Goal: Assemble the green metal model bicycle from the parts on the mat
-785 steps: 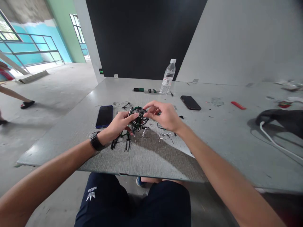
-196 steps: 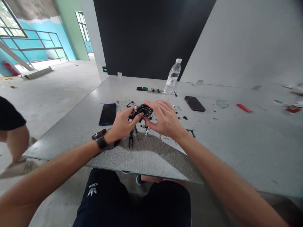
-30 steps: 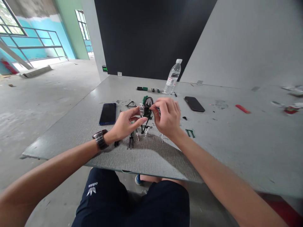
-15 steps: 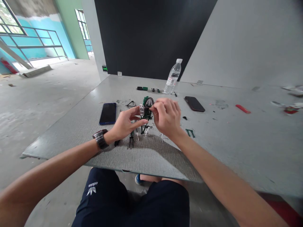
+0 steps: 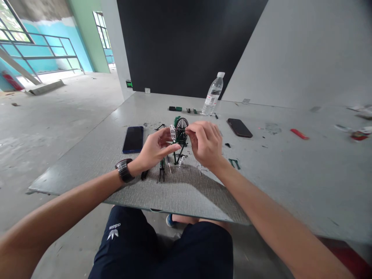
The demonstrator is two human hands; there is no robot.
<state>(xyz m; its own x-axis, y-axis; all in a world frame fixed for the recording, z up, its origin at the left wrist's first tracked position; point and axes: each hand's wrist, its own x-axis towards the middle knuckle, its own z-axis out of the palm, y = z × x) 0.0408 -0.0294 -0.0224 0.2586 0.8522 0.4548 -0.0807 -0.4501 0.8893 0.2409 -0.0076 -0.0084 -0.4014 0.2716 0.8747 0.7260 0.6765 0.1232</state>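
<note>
A green model bicycle (image 5: 182,145), partly built, is held above the table between my hands. It has a black spoked wheel (image 5: 182,126) and a white rack (image 5: 172,132). My left hand (image 5: 154,150) is closed around its rack side, thumb stretched along the front. At the wheel's hub, the fingertips of my right hand (image 5: 205,142) are pinched together; what they grip is too small to make out. A black and green fork piece (image 5: 162,172) and a thin screwdriver-like tool (image 5: 169,164) lie below my left hand. Clear plastic parts (image 5: 181,162) lie nearby.
A blue-edged phone (image 5: 133,140) lies left and a dark phone (image 5: 240,128) right. A water bottle (image 5: 213,95) stands at the back beside small dark parts. Green frame parts (image 5: 234,164) and a red piece (image 5: 299,134) are on the right.
The model bicycle has tilted slightly, so its wheel and rack face me at a somewhat different angle. My right fingertips remain at the hub, having shifted only a little.
</note>
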